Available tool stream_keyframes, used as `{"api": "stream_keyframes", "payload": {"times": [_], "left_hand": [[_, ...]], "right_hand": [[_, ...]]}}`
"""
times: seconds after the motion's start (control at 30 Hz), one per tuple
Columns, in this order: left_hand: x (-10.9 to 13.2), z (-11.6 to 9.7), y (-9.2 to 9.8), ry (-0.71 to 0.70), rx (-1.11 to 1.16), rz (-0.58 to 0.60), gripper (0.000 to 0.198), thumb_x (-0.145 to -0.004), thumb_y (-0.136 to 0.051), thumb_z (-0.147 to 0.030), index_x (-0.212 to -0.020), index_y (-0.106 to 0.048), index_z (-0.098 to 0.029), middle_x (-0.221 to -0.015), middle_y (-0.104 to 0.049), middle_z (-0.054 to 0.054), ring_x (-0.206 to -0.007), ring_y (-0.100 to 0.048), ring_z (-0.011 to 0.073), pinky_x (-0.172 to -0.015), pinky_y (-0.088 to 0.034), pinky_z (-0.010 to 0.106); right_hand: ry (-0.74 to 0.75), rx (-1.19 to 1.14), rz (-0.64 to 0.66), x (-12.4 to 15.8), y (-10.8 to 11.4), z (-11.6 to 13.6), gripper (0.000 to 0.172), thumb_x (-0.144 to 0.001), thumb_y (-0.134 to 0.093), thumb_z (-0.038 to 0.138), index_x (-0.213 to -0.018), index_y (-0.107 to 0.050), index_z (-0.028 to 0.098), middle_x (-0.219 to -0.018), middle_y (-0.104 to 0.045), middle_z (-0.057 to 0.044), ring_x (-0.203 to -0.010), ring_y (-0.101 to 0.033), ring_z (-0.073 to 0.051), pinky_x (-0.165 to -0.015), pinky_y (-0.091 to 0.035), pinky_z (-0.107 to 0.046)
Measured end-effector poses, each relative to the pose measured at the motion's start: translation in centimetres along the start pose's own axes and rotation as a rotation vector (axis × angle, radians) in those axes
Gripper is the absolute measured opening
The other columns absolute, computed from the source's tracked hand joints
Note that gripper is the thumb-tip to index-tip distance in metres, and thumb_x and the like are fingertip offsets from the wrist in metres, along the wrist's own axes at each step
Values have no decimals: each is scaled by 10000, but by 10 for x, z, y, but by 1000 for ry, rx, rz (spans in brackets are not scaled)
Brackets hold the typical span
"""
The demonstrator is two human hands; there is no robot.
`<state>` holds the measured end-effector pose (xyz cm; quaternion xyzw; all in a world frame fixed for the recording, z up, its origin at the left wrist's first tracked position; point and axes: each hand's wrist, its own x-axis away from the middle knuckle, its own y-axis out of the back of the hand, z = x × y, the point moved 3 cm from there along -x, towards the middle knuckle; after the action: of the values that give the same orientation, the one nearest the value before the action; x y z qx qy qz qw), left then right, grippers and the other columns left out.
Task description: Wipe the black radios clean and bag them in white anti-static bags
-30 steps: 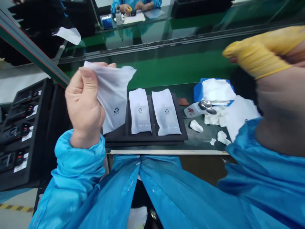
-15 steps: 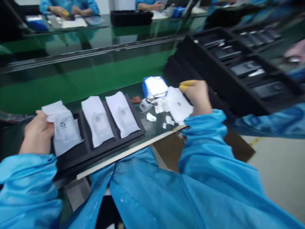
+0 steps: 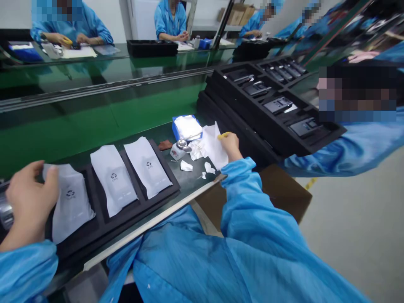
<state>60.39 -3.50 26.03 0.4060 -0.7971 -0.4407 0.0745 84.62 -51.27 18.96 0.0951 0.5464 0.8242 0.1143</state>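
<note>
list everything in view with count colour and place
filled bags: three, white, front tray
front tray: one, black, bench
blue box: one, blue, bench
cloths: several, white, blue box
metal-topped container: one, white, bench
crumpled tissue: count unclear, white, bench
scraps: three, white, bench
small flat piece: one, brown, bench
loose sheets: count unclear, white, bench
stacked trays: several, black, right
devices: several, grey, stacked trays
carton: one, brown, below bench
co-workers: several, blue clothing, opposite and right
left hand: one, blue sleeve, at filled bags
right hand: one, yellow fingertip, at loose sheets
</note>
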Motion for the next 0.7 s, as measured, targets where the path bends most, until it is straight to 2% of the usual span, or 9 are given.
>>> {"api": "stream_keyframes", "payload": {"times": [0.07, 0.13, 0.2, 0.3, 0.37, 0.43, 0.5, 0.57, 0.7], "left_hand": [[8, -15, 7, -92, 67, -78, 282, -728, -606, -454, -954, -620, -286, -1035, -690, 27, -1177, -534, 397, -1051, -364, 583], [19, -28, 7, -113, 180, -69, 354, -717, -647, -465, -1017, -645, -277, -1127, -682, 40, -1162, -568, 374, -1067, -370, 565], [32, -41, -2, -84, 379, 52, 370, -678, -720, -502, -961, -681, -266, -1052, -705, 38, -1033, -637, 316, -1012, -443, 509], [49, -61, -23, -38, 836, 410, 519, -601, -797, -584, -941, -700, -204, -961, -730, 90, -939, -673, 264, -874, -533, 409], [57, -67, -33, 42, 1091, 614, 628, -588, -773, -673, -975, -700, -184, -951, -735, 109, -906, -690, 259, -815, -552, 382], [62, -62, -35, 116, 1250, 702, 660, -581, -753, -714, -946, -707, -166, -880, -734, 106, -824, -698, 247, -730, -562, 352], [62, -45, -30, 209, 1322, 645, 568, -591, -801, -635, -875, -710, -151, -788, -724, 78, -725, -689, 213, -659, -555, 313], [63, -20, -19, 321, 1353, 495, 479, -579, -857, -525, -827, -709, -143, -747, -723, 57, -674, -681, 191, -635, -552, 295], [67, 31, 16, 418, 1321, 264, 508, -523, -890, -495, -838, -727, -132, -752, -747, 78, -695, -705, 237, -660, -579, 348]], "right_hand": [[33, -74, -64, 8, 20, 17, 270, -901, -489, 222, -1081, -637, 87, -1052, -687, -147, -937, -648, -204, -781, -503, -287], [137, -196, -99, 25, 39, 46, 242, -878, -488, 245, -1028, -638, 129, -987, -693, -94, -859, -642, -171, -734, -492, -266], [361, -413, -76, 56, 53, 88, 150, -831, -537, 278, -888, -631, 177, -867, -669, -40, -766, -618, -153, -685, -485, -268], [823, -645, 53, 129, 56, 157, 100, -777, -616, 313, -755, -578, 224, -771, -600, -7, -753, -587, -167, -685, -488, -307], [1083, -581, 134, 186, 45, 193, 94, -802, -598, 294, -739, -569, 229, -776, -586, -18, -785, -569, -168, -715, -483, -311], [1267, -401, 316, 237, 26, 218, 70, -818, -595, 270, -774, -593, 216, -843, -599, -39, -770, -556, -157, -703, -476, -301], [1387, -247, 489, 272, 8, 234, 103, -816, -632, 294, -854, -631, 199, -910, -619, -55, -737, -552, -147, -678, -472, -294], [1466, -219, 587, 288, 0, 249, 168, -816, -656, 334, -909, -662, 193, -909, -646, -54, -712, -561, -139, -682, -471, -293], [1440, -327, 520, 281, -6, 299, 177, -837, -621, 358, -859, -721, 214, -835, -701, -40, -740, -604, -160, -731, -473, -313]]}}
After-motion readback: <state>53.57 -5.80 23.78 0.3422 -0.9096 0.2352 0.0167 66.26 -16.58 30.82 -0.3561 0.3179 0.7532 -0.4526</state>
